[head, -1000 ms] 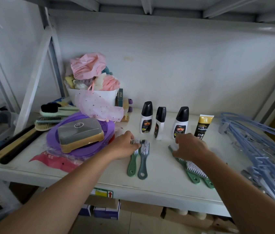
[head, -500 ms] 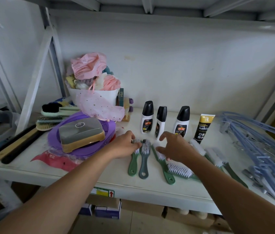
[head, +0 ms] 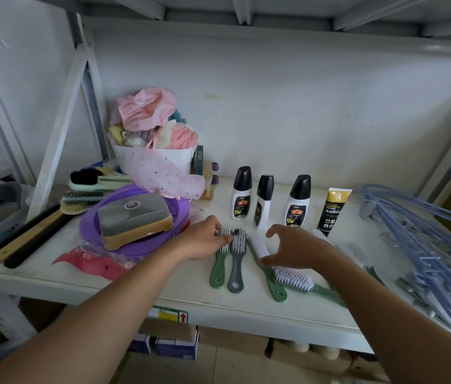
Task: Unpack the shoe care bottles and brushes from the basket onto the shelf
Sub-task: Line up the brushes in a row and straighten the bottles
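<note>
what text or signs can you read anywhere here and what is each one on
"GENUINE": on the gold and black tube; the line above it is blurred.
"真皮修补": same tube, just below; whatever follows is unclear.
Red up arrow: on the sticker under the shelf; its print is too small.
White bottles: labels too blurred.
Red bag: white characters, unreadable.
Grey lid: round emblem, unreadable.

Three white black-capped bottles (head: 264,202) stand upright on the shelf (head: 163,286) (a gold-and-black tube (head: 333,210) beside them); green and grey brushes (head: 236,268) lie flat just in front.
</note>
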### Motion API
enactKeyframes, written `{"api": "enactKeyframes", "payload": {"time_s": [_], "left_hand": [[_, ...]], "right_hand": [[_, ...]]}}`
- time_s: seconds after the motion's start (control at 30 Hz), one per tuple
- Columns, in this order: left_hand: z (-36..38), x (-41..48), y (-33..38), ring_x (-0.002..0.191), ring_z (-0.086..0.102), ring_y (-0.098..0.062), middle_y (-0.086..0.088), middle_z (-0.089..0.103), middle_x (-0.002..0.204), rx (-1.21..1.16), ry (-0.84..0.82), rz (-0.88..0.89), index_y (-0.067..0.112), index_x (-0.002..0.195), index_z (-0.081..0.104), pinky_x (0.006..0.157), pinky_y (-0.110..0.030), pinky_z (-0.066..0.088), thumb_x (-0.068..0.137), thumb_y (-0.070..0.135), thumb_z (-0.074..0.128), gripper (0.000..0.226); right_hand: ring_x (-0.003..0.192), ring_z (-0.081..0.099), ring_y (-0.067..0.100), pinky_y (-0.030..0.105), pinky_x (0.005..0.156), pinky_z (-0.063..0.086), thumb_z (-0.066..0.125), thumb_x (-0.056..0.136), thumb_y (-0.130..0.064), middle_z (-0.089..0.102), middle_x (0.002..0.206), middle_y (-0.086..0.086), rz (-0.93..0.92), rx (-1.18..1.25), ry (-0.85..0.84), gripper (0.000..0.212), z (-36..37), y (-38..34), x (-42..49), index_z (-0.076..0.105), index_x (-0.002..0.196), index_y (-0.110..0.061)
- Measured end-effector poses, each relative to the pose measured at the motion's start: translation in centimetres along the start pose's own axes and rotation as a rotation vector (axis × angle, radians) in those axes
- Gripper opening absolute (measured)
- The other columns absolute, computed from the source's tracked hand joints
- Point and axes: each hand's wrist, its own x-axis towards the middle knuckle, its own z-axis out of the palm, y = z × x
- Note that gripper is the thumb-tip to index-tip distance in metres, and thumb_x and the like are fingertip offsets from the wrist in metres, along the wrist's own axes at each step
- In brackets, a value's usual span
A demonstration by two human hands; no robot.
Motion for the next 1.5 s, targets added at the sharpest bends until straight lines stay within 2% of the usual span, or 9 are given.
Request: {"api": "enactKeyframes", "payload": {"time_s": [0.07, 0.17, 0.43, 0.57, 0.7, 0.77, 0.97, 1.2, 1.5], "left_hand": [[-0.1, -0.1, 0.0, 0.114, 0.058, -0.02, -0.003, 0.062, 0.122, -0.013, -0.004, 0.003, 0.017, 0.126, 0.05, 0.102, -0.041, 0.047, 0.097, 0.05, 0.057, 0.045], [-0.1, -0.2, 0.1, 0.114, 0.057, -0.02, -0.001, 0.06, 0.118, -0.015, -0.011, 0.001, 0.016, 0.128, 0.049, 0.101, -0.04, 0.047, 0.097, 0.05, 0.056, 0.047], [-0.2, -0.4, 0.3, 0.114, 0.057, -0.021, -0.003, 0.061, 0.124, 0.006, -0.022, -0.001, 0.016, 0.13, 0.049, 0.1, -0.038, 0.047, 0.098, 0.05, 0.055, 0.047], [-0.2, -0.4, 0.3, 0.116, 0.056, -0.021, -0.004, 0.061, 0.125, 0.015, -0.027, -0.003, 0.017, 0.13, 0.048, 0.102, -0.039, 0.046, 0.098, 0.051, 0.054, 0.048], [-0.2, -0.3, 0.3, 0.115, 0.057, -0.021, -0.004, 0.061, 0.125, 0.008, -0.029, -0.004, 0.016, 0.129, 0.048, 0.102, -0.039, 0.046, 0.098, 0.051, 0.055, 0.047], [-0.2, -0.2, 0.2, 0.114, 0.058, -0.021, -0.004, 0.061, 0.126, -0.005, -0.027, -0.004, 0.016, 0.129, 0.049, 0.101, -0.039, 0.047, 0.098, 0.05, 0.056, 0.046], [-0.2, -0.1, 0.1, 0.116, 0.056, -0.02, -0.001, 0.058, 0.126, 0.023, -0.017, -0.002, 0.017, 0.131, 0.048, 0.1, -0.037, 0.046, 0.097, 0.051, 0.055, 0.049], [-0.1, 0.2, -0.3, 0.117, 0.057, -0.019, -0.001, 0.059, 0.127, 0.004, -0.02, -0.008, 0.017, 0.131, 0.049, 0.103, -0.039, 0.047, 0.095, 0.053, 0.058, 0.051], [-0.2, 0.1, -0.2, 0.119, 0.056, -0.019, -0.001, 0.059, 0.128, 0.017, -0.024, -0.011, 0.018, 0.133, 0.049, 0.103, -0.039, 0.047, 0.096, 0.054, 0.056, 0.052]], "right_hand": [[0.121, 0.053, 0.02, 0.039, 0.103, 0.044, 0.075, 0.056, -0.078, 0.055, 0.138, -0.003, 0.015, -0.036, -0.079, 0.111, -0.9, 0.0, -0.6, 0.035, 0.148, -0.028], [0.124, 0.053, 0.021, 0.042, 0.107, 0.041, 0.079, 0.046, -0.079, 0.056, 0.14, -0.004, 0.016, -0.11, -0.198, 0.125, -1.5, 0.4, -1.4, 0.029, 0.15, -0.033], [0.109, 0.056, 0.017, 0.041, 0.102, 0.045, 0.089, 0.061, -0.05, 0.06, 0.114, -0.008, 0.052, -0.132, -0.18, 0.093, -2.0, 2.6, -1.7, 0.043, 0.139, -0.03], [0.112, 0.056, 0.02, 0.036, 0.096, 0.048, 0.087, 0.065, -0.043, 0.058, 0.126, -0.002, 0.142, -0.189, -0.08, 0.078, -1.7, 3.8, -1.5, 0.05, 0.131, -0.024], [0.105, 0.063, 0.024, 0.037, 0.088, 0.053, 0.072, 0.078, -0.02, 0.063, 0.115, 0.0, 0.156, -0.238, 0.147, 0.049, -1.9, 2.9, -1.3, 0.056, 0.124, -0.022], [0.103, 0.064, 0.021, 0.038, 0.088, 0.054, 0.071, 0.079, -0.017, 0.063, 0.116, 0.0, 0.077, -0.157, 0.21, 0.051, -1.9, 2.1, -1.1, 0.056, 0.126, -0.027], [0.1, 0.057, 0.006, 0.033, 0.095, 0.051, 0.074, 0.085, -0.038, 0.053, 0.125, -0.006, -0.213, 0.034, 0.06, 0.056, -0.8, -0.1, -1.2, 0.051, 0.136, -0.043], [0.092, 0.06, 0.005, 0.028, 0.093, 0.052, 0.073, 0.085, -0.025, 0.065, 0.124, -0.005, -0.243, -0.014, 0.03, 0.045, -0.3, -0.6, -0.6, 0.065, 0.129, -0.034], [0.095, 0.066, 0.014, 0.035, 0.089, 0.057, 0.076, 0.081, -0.023, 0.069, 0.114, -0.003, -0.199, 0.075, 0.1, 0.043, 0.5, 0.1, 0.0, 0.068, 0.122, -0.031]]}}
